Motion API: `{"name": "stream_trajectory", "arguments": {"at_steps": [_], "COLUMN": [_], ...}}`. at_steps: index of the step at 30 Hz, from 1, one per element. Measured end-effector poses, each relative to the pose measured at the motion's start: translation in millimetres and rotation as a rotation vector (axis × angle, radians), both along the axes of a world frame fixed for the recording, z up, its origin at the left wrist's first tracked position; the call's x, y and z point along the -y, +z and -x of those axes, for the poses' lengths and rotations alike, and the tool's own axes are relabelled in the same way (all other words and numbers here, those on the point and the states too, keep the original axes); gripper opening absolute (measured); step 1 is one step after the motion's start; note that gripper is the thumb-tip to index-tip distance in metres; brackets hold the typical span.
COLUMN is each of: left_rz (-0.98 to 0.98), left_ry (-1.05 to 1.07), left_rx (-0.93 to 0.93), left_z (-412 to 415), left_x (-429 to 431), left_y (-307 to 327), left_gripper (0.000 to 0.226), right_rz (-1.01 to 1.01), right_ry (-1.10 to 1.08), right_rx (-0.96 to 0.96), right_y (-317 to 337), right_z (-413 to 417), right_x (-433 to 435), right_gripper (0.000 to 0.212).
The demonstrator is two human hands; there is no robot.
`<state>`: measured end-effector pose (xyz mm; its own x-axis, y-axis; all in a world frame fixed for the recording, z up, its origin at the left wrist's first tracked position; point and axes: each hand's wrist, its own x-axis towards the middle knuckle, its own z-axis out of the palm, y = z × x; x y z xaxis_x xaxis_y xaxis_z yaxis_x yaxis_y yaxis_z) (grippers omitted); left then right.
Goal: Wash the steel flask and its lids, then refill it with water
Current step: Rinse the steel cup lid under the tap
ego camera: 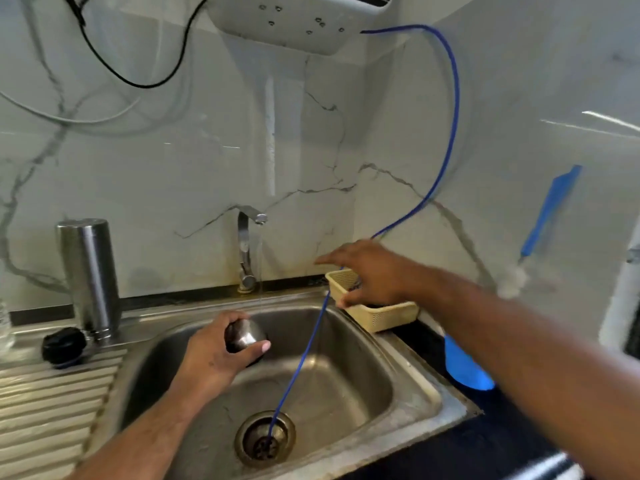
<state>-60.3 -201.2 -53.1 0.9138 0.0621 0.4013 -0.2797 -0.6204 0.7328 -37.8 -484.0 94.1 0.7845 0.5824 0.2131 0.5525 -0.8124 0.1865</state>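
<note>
Flask (89,275): location?
— Inverted on drainboard, left of sink (426,393); black lid (64,346) just beside it.
Hands?
— Left hand (211,355) grips steel cap (244,336) over basin. Right hand (367,271), fingers extended, grasping nothing, over basket (381,318) at sink's right rear corner.

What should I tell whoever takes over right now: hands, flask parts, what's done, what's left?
Left hand: grips the steel lid over the sink.
Right hand: open, reaching over the yellow basket at the sink's back corner.
Steel flask: standing on the drainboard, apparently mouth-down; black lid lies beside it.
Tap: seems to be running.
Done: flask taken apart; which parts are washed is unclear.
Left: finish the lid, refill and close the flask.
</note>
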Motion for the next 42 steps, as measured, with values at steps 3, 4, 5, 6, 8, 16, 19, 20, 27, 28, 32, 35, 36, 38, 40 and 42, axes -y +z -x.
{"name": "stream_trajectory", "arguments": {"at_steps": [3,4,5,6,8,16,19,20,27,28,32,35,36,38,40,42], "left_rz": [0.016,0.023,0.041,0.050,0.085,0.165,-0.002,-0.048,-0.189,-0.159,-0.036,0.079,0.108,0.151,0.169,0.185], "left_ry": [0.010,0.014,0.028,0.052,0.118,0.133,0.122,0.110,0.027,0.048,0.063,0.080,0.073,0.043,0.036,0.039], "left_rx": [-0.030,-0.044,-0.053,-0.055,-0.071,-0.153,-0.231,-0.235,-0.148,-0.131,-0.160,-0.210,-0.244,-0.304,-0.311,-0.266], "left_z": [-3,-5,-8,-11,-18,-38,-47,-52,-96,-99,-107,-106,-106,-104,-104,-104], "left_x": [-2,-3,-6,-9,-18,-23,-14,-10,15,17,12,5,5,3,3,5], "left_y": [-2,-6,-7,-9,-13,-29,-26,-23,-19,-26,-43,-40,-39,-40,-39,-37], "left_gripper": [0.059,0.060,0.063,0.066,0.074,0.064,0.081,0.086,0.093,0.092,0.063,0.032,0.028,0.024,0.030,0.040], "right_rz": [-0.171,-0.188,-0.229,-0.296,-0.468,-1.087,-1.242,-1.264,-1.445,-1.474,-1.461,-1.427,-1.404,-1.348,-1.308,-1.309], "right_ry": [0.115,0.141,0.174,0.197,0.208,-0.108,-0.162,-0.161,-0.158,-0.190,-0.181,-0.130,-0.128,-0.128,-0.117,-0.116], "right_rx": [-0.283,-0.342,-0.388,-0.427,-0.481,-0.784,-0.801,-0.803,-0.807,-0.804,-0.715,-0.689,-0.668,-0.598,-0.544,-0.521], "right_y": [-53,-71,-85,-99,-115,-169,-175,-176,-179,-179,-181,-180,-179,-179,-179,-177], "right_z": [-15,-19,-23,-29,-42,-95,-105,-107,-115,-115,-115,-112,-112,-112,-113,-112], "right_x": [-65,-85,-104,-121,-145,-155,-141,-140,-148,-148,-146,-147,-146,-146,-144,-144], "right_gripper": [0.104,0.110,0.112,0.111,0.105,0.071,0.068,0.066,0.060,0.058,0.056,0.066,0.070,0.075,0.074,0.068]}}
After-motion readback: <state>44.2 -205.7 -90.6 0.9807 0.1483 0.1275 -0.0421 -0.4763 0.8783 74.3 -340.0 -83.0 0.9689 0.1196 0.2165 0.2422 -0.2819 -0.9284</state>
